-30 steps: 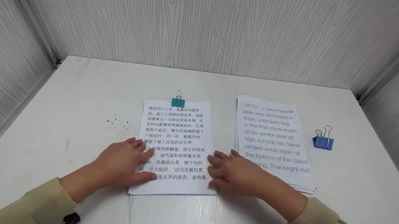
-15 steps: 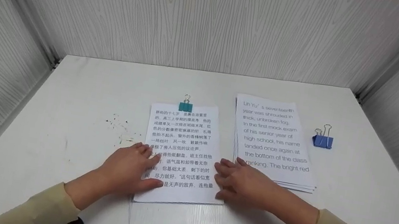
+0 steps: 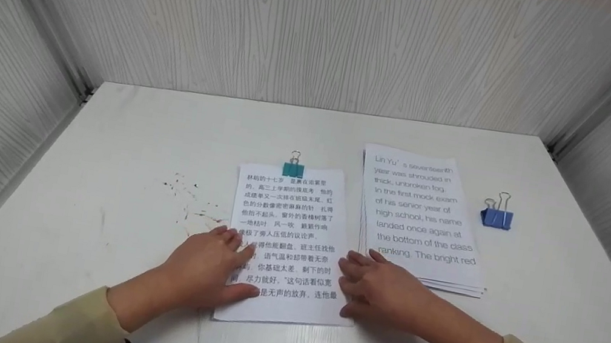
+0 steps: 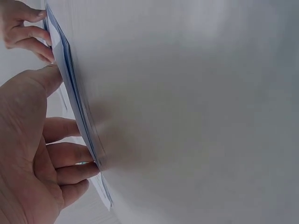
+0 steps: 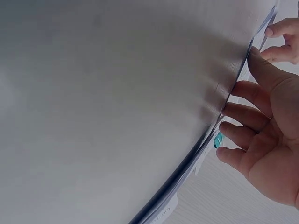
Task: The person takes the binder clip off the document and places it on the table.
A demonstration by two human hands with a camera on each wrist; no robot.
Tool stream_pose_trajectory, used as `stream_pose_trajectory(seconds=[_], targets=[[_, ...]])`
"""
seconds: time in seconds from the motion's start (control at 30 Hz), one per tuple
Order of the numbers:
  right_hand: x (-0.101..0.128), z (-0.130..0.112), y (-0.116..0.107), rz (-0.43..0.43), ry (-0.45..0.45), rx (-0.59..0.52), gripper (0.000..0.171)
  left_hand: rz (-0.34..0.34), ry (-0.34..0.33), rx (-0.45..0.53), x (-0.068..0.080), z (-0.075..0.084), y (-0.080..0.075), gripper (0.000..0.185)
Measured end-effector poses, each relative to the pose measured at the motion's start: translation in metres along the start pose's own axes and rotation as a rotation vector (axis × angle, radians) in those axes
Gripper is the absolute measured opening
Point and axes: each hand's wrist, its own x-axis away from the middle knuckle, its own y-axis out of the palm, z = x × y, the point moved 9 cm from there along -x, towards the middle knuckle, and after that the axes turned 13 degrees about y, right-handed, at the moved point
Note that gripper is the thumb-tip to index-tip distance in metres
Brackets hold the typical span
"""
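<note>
A stack of printed paper [image 3: 298, 219] with Chinese text lies on the table, a teal binder clip [image 3: 293, 170] fastened at its top edge. My left hand [image 3: 209, 267] rests along the stack's left side, thumb and fingertips on the sheets near the lower half. At the right side my right hand [image 3: 384, 291] touches the edge with its fingertips. Both wrist views show the fingers spread along the paper edges, the left hand [image 4: 28, 135] and the right hand [image 5: 275, 126] facing each other across the stack.
To the right lies a second paper stack [image 3: 416, 207] with English text, its lower sheets slightly fanned. Beyond it stands a blue binder clip [image 3: 496, 218]. Dark specks [image 3: 180, 188] mark the white table [image 3: 116, 166] at left. Wood-grain panels [image 3: 327, 34] enclose the back and sides.
The clipped stack and both hands have shifted right and toward me. The English stack and blue clip stay in place.
</note>
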Motion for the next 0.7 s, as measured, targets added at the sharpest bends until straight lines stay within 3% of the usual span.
stream_pose_trajectory(seconds=[0.2, 0.33, 0.47, 0.7], targets=[[0.004, -0.001, 0.0, 0.0, 0.002, -0.007, 0.038, 0.027, 0.013, -0.021, -0.003, 0.003, -0.005, 0.073], [0.004, -0.001, 0.001, 0.001, 0.005, -0.001, 0.037, 0.107, -0.028, 0.005, -0.007, -0.007, -0.019, 0.06], [0.003, 0.001, 0.002, -0.008, 0.023, 0.001, 0.037, 0.207, -0.129, 0.064, -0.015, -0.029, -0.038, 0.055], [0.002, 0.002, 0.002, -0.032, 0.04, 0.011, 0.043, 0.296, -0.301, 0.215, -0.031, -0.082, -0.055, 0.06]])
